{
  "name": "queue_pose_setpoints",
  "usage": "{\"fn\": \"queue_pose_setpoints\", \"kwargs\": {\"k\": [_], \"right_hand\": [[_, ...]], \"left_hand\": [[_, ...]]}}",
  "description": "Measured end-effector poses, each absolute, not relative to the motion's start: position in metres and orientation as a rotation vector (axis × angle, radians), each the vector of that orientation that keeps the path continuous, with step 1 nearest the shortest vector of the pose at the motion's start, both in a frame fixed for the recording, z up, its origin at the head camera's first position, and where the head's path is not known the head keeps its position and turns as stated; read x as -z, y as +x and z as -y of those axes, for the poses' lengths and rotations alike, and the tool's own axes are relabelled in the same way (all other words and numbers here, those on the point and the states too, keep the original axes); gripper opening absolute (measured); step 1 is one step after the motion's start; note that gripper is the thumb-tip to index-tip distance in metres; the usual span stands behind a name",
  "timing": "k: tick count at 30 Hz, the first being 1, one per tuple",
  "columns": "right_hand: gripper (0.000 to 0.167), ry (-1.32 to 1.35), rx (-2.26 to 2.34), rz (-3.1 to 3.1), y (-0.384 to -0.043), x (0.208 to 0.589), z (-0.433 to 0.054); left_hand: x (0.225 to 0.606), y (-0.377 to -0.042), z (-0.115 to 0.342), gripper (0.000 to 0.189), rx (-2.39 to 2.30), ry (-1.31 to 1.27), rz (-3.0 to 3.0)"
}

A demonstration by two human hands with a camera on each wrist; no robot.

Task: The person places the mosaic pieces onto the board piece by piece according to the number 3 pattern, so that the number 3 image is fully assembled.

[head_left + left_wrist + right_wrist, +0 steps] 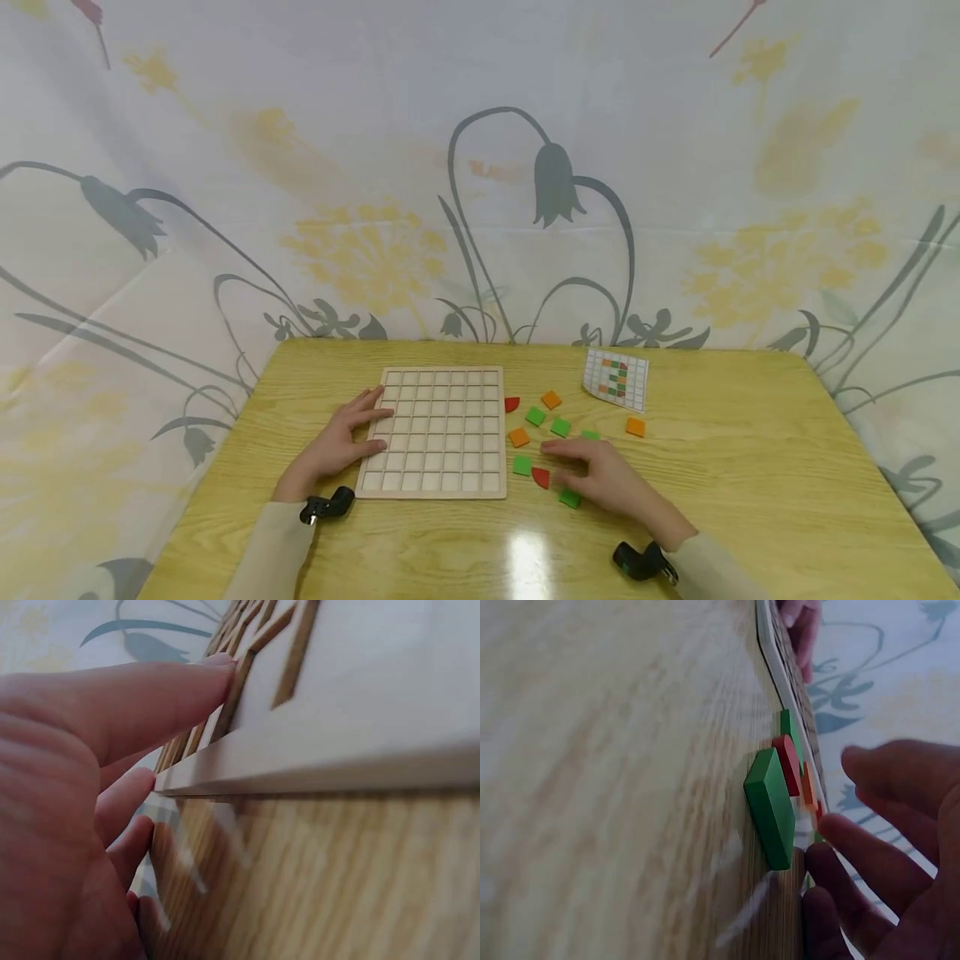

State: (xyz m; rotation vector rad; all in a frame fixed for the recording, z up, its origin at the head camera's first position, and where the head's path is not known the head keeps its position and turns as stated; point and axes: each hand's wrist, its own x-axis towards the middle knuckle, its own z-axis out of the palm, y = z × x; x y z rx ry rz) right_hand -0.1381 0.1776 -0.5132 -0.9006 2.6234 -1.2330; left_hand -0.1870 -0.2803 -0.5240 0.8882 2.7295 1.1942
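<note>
A square wooden grid board [431, 491] lies on the table, its shallow cells holding no pieces. My left hand [337, 442] rests at its left edge, thumb and fingertips lying over the border; the left wrist view shows the thumb [165, 705] against the rim. To the right of the board my right hand [611, 479] hovers over scattered pieces, fingers loosely bent and holding nothing. Near it are a green square tile [771, 810], a red quarter-circle tile [541, 477] and another green tile [522, 465]. Part of the green tile [591, 435] behind the hand is hidden.
Farther back lie orange tiles [551, 400], more green tiles [536, 416] and a red quarter-circle [512, 404] beside the board. A paper card [636, 392] printed with a coloured grid pattern lies at the back right. A patterned cloth [375, 167] hangs behind the table [750, 467].
</note>
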Motion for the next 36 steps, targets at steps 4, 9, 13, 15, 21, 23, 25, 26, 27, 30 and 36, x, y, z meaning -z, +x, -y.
{"fn": "queue_pose_setpoints", "kwargs": {"k": [4,9,13,15,21,23,25,26,27,30,36], "right_hand": [[0.045,-0.918,1.162,-2.595,-0.145,0.516,-0.177],[0.044,-0.912,1.157,-2.528,-0.151,0.517,-0.176],[0.042,-0.927,1.177,-2.5,-0.152,0.516,-0.176],[0.041,-0.939,1.192,-2.491,-0.153,0.514,-0.176],[0.038,-1.029,1.177,-2.5,-0.152,0.513,-0.172],[0.037,-1.047,1.167,-2.506,-0.15,0.513,-0.17],[0.036,-1.045,1.158,-2.507,-0.148,0.513,-0.17],[0.035,-1.046,1.158,-2.507,-0.148,0.513,-0.17],[0.035,-1.045,1.16,-2.501,-0.148,0.513,-0.17],[0.033,-1.063,1.156,-2.502,-0.147,0.514,-0.171],[0.027,-1.045,1.157,-2.516,-0.148,0.513,-0.171]], "left_hand": [[0.523,-0.187,0.283,0.055,-1.188,0.845,-2.697],[0.516,-0.187,0.291,0.063,-1.19,0.754,-2.623],[0.512,-0.188,0.297,0.067,-1.2,0.709,-2.568],[0.511,-0.19,0.298,0.067,-1.196,0.708,-2.551],[0.512,-0.191,0.296,0.068,-1.169,0.681,-2.575],[0.513,-0.19,0.296,0.068,-1.18,0.684,-2.579],[0.514,-0.189,0.296,0.068,-1.182,0.69,-2.584],[0.514,-0.188,0.296,0.068,-1.184,0.694,-2.584],[0.515,-0.188,0.296,0.069,-1.182,0.695,-2.585],[0.517,-0.187,0.297,0.069,-1.162,0.702,-2.6],[0.515,-0.191,0.297,0.07,-1.171,0.738,-2.604]]}}
